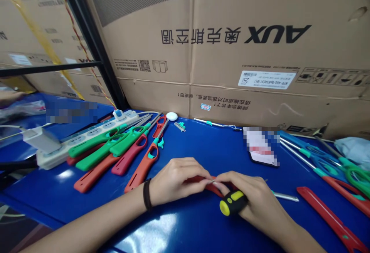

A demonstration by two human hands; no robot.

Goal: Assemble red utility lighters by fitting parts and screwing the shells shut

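Left hand pinches a red lighter part above the table; right hand grips a black-and-yellow tool beside it; work judged partway, a red shell lying unjoined at right.

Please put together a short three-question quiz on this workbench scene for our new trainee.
1. True or false: the left hand has a dark band at its wrist.
2. Choose one. The black-and-yellow handle is held in: a) the left hand; b) the right hand; c) neither hand.
3. Fill the gap: the large AUX lettering on the cardboard appears upside ____.

Key: 1. True. 2. b. 3. down.
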